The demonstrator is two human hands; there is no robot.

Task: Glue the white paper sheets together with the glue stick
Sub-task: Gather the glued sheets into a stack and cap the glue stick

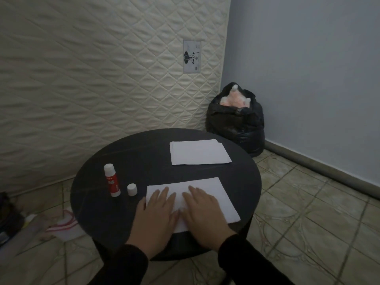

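Left hand and right hand, fingers flat and slightly spread, press the near paper onto the table, apparently bonding it, with the uncapped glue stick beside.

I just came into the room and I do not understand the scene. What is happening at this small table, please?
A person is gluing paper at a round dark table. Both hands, the left hand and the right hand, lie flat with straight fingers on the near white sheet, pressing it down. The glue stick stands upright to the left, uncapped, with its cap beside it on the table. A second pile of white sheets waits at the far side, untouched.
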